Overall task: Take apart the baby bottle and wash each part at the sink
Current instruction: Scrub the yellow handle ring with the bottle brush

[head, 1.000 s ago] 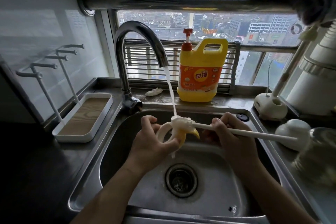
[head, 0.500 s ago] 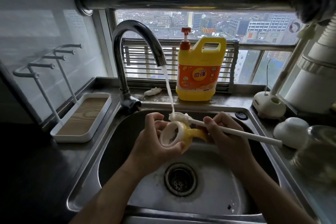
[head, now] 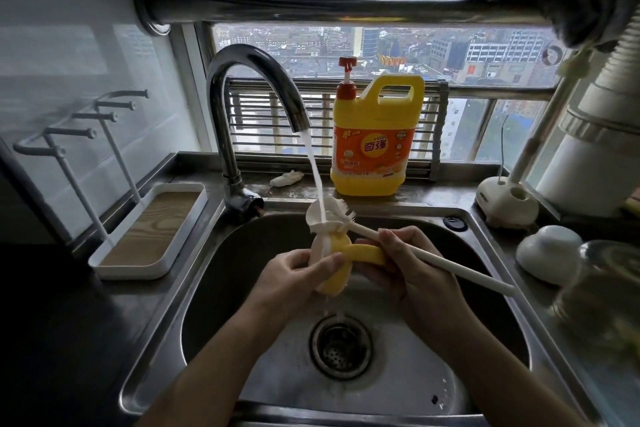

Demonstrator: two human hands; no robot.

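Observation:
Over the steel sink (head: pixel 221 288), my left hand (head: pixel 294 282) grips a yellow bottle collar with handles (head: pixel 337 276). My right hand (head: pixel 415 267) holds the white stick of a bottle brush (head: pixel 450 269), and its fingers also touch one yellow handle. The brush's white head (head: pixel 327 215) sits on top of the collar, right under the water stream from the chrome faucet (head: pixel 242 80). Water drips from the collar toward the drain (head: pixel 341 345).
A yellow dish soap jug (head: pixel 375 146) stands on the ledge behind the sink. A white drying rack with tray (head: pixel 152 229) is at the left. At the right lie a white round cap (head: pixel 547 253), a clear glass bottle (head: pixel 602 284) and a white brush stand (head: pixel 507 201).
My left hand has turned the collar so its opening no longer faces me. The brush head has moved up onto the collar's top, under the stream.

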